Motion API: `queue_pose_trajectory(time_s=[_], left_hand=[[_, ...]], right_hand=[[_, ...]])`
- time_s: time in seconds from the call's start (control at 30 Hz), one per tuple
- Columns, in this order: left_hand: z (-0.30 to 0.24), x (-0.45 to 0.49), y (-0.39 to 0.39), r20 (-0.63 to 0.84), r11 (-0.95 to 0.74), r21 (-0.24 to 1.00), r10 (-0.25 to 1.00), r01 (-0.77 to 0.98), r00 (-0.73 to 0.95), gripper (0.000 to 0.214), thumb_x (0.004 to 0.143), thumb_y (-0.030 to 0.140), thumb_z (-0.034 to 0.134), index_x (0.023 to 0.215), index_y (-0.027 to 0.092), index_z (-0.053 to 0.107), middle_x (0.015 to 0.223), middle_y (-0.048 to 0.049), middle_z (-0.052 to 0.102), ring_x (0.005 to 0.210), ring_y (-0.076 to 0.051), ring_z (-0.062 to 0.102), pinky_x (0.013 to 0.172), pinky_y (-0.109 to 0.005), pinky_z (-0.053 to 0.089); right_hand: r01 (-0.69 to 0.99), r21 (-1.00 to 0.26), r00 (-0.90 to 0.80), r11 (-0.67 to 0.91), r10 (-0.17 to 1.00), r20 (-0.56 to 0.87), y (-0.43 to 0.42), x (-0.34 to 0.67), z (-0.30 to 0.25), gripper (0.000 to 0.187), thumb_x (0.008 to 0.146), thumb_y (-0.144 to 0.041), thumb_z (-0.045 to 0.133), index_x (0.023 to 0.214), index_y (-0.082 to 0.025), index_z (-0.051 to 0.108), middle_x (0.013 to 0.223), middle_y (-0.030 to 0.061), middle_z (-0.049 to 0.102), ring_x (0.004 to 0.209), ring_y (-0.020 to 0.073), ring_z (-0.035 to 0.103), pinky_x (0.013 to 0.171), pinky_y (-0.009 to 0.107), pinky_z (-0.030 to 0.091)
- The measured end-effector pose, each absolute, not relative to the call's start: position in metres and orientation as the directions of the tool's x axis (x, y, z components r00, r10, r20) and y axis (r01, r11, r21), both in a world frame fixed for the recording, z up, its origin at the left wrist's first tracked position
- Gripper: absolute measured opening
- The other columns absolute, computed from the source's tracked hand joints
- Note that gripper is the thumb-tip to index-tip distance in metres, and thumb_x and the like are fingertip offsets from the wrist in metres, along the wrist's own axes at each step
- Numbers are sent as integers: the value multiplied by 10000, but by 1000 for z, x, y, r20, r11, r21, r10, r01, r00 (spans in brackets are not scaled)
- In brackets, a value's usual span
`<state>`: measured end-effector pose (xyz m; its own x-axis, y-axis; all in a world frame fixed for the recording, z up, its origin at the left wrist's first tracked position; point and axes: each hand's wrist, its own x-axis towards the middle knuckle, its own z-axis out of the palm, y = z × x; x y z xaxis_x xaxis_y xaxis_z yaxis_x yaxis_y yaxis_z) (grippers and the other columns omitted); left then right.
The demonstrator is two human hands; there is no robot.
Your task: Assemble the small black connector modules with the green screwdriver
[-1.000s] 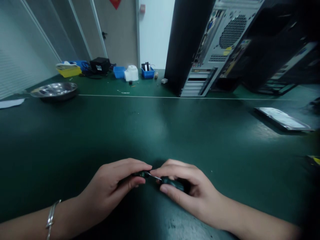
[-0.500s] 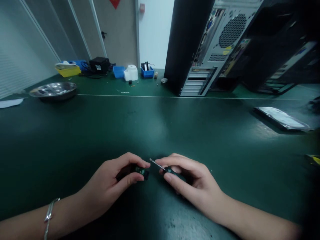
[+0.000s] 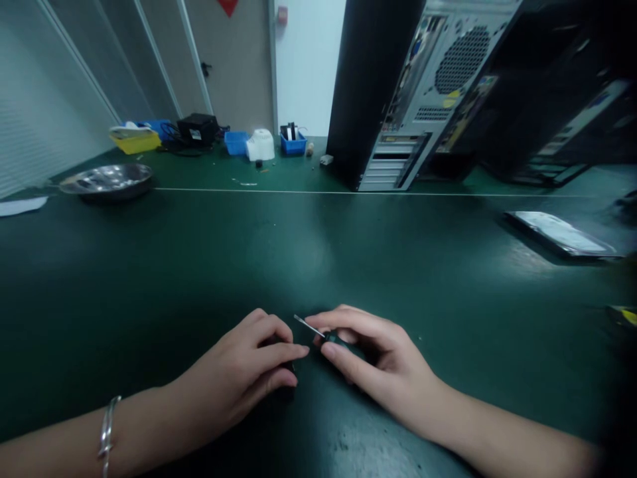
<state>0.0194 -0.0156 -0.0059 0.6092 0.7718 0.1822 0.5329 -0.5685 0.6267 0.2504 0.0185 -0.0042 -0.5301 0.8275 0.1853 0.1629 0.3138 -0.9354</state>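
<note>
Screwdriver (image 3: 334,340) in right hand (image 3: 381,362), at five o'clock of the view: handle pinched between thumb and curled fingers, thin metal shaft aimed at ten o'clock, tip just past the index fingertip. Passes near the fingertips of left hand (image 3: 251,362), at seven o'clock, without touching. Left fingers bent around dark piece (image 3: 289,366); mostly hidden, showing only slivers beside the thumb, too little to tell its shape.

Yellow tray (image 3: 137,144) at ten o'clock, pale things on top. Shiny metal bowl (image 3: 117,190) between nine and ten; cannot tell contents from glints. Blue tray (image 3: 236,147) near eleven, contents hard to tell, just beside rounded white plastic piece (image 3: 260,145). Blue box (image 3: 295,147) between eleven and twelve, holding upright black and white pieces.

Smooth green tabletop (image 3: 199,245), dully reflective, speckled near six. Black computer tower (image 3: 361,86) at one o'clock, with honeycomb grille (image 3: 462,60) in grey metal. Flat, silvery-topped slab (image 3: 560,232) at three.
</note>
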Motion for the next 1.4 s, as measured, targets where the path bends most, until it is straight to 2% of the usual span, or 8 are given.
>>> queue_pose_trajectory(time_s=[0.1, 0.23, 0.4, 0.63, 0.8, 1.03, 1.23, 1.4], left_hand=[[-3, 20, -17, 157, -537, 646, 789, 542, 595, 304, 1009, 207, 461, 1295, 216, 563, 1122, -87, 609, 994, -197, 560, 875, -304, 499], [7, 19, -19, 101, -474, 643, 831, 601, 548, 230, 967, 350, 558, 1132, 195, 595, 1083, -82, 609, 960, -215, 563, 831, -320, 506], [15, 23, -18, 77, -512, 525, 824, 680, 561, 484, 774, 603, 714, 921, 157, 595, 890, -63, 595, 753, -208, 535, 646, -313, 467], [7, 29, -19, 54, -519, 481, 822, 706, 567, 334, 852, 478, 681, 891, 159, 588, 837, -58, 594, 742, -218, 536, 641, -322, 447], [8, 29, -20, 27, -405, 614, 869, 678, 494, 279, 823, 392, 726, 959, 180, 606, 867, -37, 633, 756, -204, 581, 645, -300, 469], [7, 29, -21, -95, -121, 862, 915, 492, 392, 325, 843, 285, 704, 1132, 248, 560, 810, 43, 678, 695, -133, 617, 642, -221, 494], [6, 34, -20, -116, -47, 929, 905, 367, 409, 333, 834, 280, 722, 1130, 237, 574, 832, 33, 705, 704, -127, 637, 672, -221, 514], [6, 37, -23, -129, -38, 930, 899, 367, 419, 323, 831, 298, 723, 1111, 230, 576, 828, 21, 720, 690, -138, 647, 655, -236, 520]], right_hand=[[181, -931, -557, 315, 813, 167, 19, 250, -3, 204, 917, -221, 612, 1095, -228, 711, 926, 30, 680, 715, 119, 553, 658, 257, 469], [224, -914, -618, 339, 774, 136, 18, 252, -1, 225, 905, -196, 625, 1119, -237, 681, 973, 26, 680, 811, 137, 612, 728, 263, 505], [278, -866, -703, 416, 702, 111, 15, 253, -2, 333, 841, -139, 690, 1153, -233, 624, 1053, 30, 673, 916, 170, 654, 805, 285, 529], [338, -762, -750, 552, 647, 136, 8, 250, -5, 429, 837, -93, 671, 1228, -226, 552, 1095, 28, 695, 952, 184, 672, 787, 293, 527], [325, -789, -705, 522, 689, 166, 8, 251, -5, 396, 839, -92, 671, 1195, -227, 563, 1063, 27, 682, 928, 178, 664, 760, 288, 527], [115, -856, -516, 504, 767, 382, 9, 249, -8, 370, 874, -140, 678, 1190, -267, 534, 1004, 3, 649, 930, 142, 645, 789, 246, 536], [93, -837, -544, 540, 731, 411, 7, 247, -5, 369, 865, -136, 694, 1182, -256, 547, 990, 5, 650, 874, 134, 641, 776, 242, 537], [93, -834, -586, 543, 707, 395, 4, 247, -2, 358, 864, -126, 685, 1179, -232, 554, 971, 14, 647, 852, 136, 638, 750, 243, 529]])
